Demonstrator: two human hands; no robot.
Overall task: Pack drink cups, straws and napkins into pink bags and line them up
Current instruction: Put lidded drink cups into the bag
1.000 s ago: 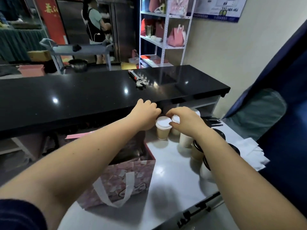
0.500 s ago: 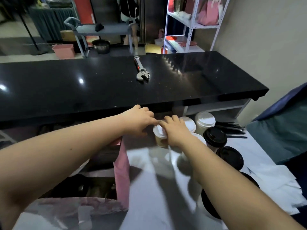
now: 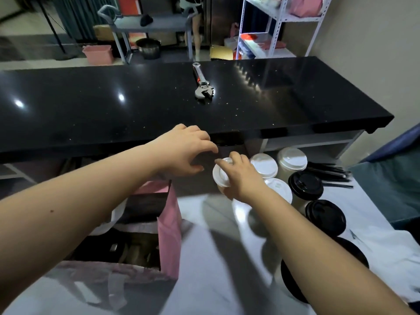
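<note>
My right hand grips a small white-lidded cup from above and holds it tilted, off the white table. My left hand hovers just left of it with curled fingers spread, holding nothing. An open pink bag stands below my left forearm, dark things inside. More white-lidded cups and black-lidded cups cluster at the right. Black straws lie behind them. White napkins lie at the right edge.
A black counter runs across the back with an adjustable wrench on it. A white shelf rack with pink bags stands behind, next to a grey cart. A person stands at the far back.
My right hand has taken the small white-lidded cup, lifted and tilted it. My left hand has drawn slightly away from it. The view has dipped further toward the table.
</note>
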